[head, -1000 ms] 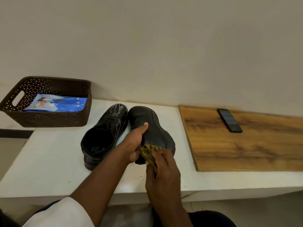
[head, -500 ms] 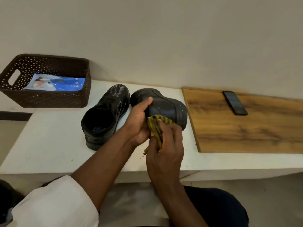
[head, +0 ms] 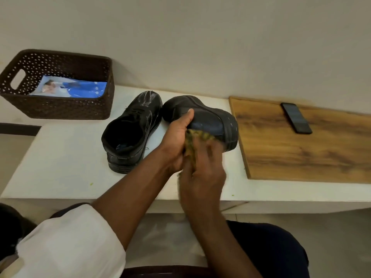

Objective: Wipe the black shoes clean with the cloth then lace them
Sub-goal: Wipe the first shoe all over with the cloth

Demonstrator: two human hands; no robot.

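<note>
**Meanwhile, one shoe is tipped up for wiping while its partner waits**

Here the left hand (head: pixel 177 137) wraps around the tipped shoe (head: pixel 202 117), thumb lying over the upper, and holds it turned on its side so that the sole edge and heel face the person; that tilt seems meant to bring the flank within reach of the wiping hand. The right hand (head: pixel 202 169) is bunched around the yellow-green cloth (head: pixel 193 141) and presses it against the lower side of that shoe, just beside the left palm. It is blurred, so the exact lie of its fingers cannot be told. The two hands work close together, touching or nearly so.

The other shoe (head: pixel 131 133) stands upright on the white counter (head: pixel 66 157), just left of the held one, opening toward the person, apparently parked until its turn. No laces can be made out on either shoe, so lacing looks not yet begun.

Farther out, a brown basket (head: pixel 60 109) holding a blue packet (head: pixel 70 89) sits at the left rear, and a phone (head: pixel 296 118) lies on a wooden board (head: pixel 301 153) to the right, well apart from the work.
</note>
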